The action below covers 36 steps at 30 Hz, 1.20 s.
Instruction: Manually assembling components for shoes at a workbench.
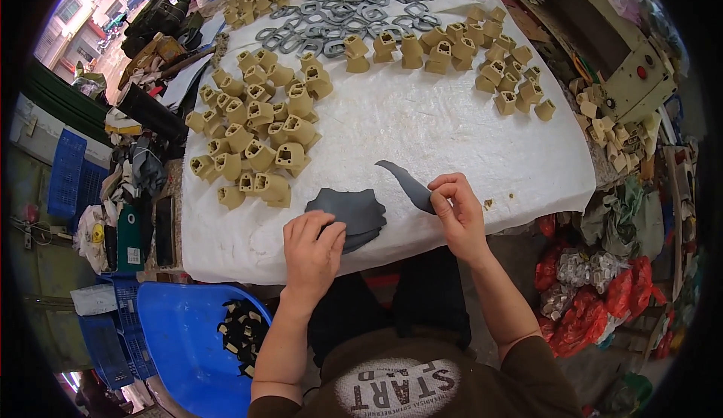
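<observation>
My right hand (461,218) pinches one end of a thin dark grey curved strip (405,183), which tapers to a point toward the far left, just above the white-covered table. My left hand (312,248) lies at the near left edge of a small stack of dark grey pieces (348,211) with wavy edges. Its fingers are curled over that edge, gripping the stack. What the grey pieces are made of is unclear; they look like thin, flexible sheet.
Beige hollow blocks (260,113) stand in clusters on the white cloth (361,132), left, right and far. Grey metal rings (354,15) lie between them. A blue tub (181,350) with dark and beige scraps is below left; red bags (587,305) are at right.
</observation>
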Motion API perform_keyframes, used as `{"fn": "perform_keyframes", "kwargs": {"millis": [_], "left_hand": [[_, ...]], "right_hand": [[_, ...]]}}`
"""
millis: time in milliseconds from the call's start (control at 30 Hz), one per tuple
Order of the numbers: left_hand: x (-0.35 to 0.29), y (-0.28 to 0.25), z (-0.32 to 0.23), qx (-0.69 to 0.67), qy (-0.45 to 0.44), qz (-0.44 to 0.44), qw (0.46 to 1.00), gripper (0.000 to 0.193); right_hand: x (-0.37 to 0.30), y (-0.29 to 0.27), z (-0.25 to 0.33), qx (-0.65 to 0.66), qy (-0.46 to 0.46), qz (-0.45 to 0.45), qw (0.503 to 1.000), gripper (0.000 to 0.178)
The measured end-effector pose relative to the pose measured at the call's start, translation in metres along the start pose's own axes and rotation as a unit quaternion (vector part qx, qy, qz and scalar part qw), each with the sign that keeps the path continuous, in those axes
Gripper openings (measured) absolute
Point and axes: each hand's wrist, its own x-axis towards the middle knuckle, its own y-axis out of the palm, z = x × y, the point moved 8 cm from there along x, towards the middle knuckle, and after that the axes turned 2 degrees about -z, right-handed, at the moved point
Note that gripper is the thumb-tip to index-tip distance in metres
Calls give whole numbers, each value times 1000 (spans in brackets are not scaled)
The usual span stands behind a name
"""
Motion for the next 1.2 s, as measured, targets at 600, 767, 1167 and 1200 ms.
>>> {"fn": "perform_keyframes", "kwargs": {"millis": [600, 767, 1167, 1200], "left_hand": [[-19, -10, -10, -31, -24, 0, 999, 39], [-42, 14, -3, 6, -39, 63, 997, 42], [-47, 17, -2, 14, -44, 50, 998, 44], [-47, 16, -1, 11, -46, 54, 997, 43]], "right_hand": [[-9, 99, 36, -213, -224, 182, 933, 9], [19, 95, 5, -185, -115, 158, 963, 12], [37, 95, -23, -226, -77, 90, 967, 8], [39, 92, -18, -225, -77, 93, 967, 8]]}}
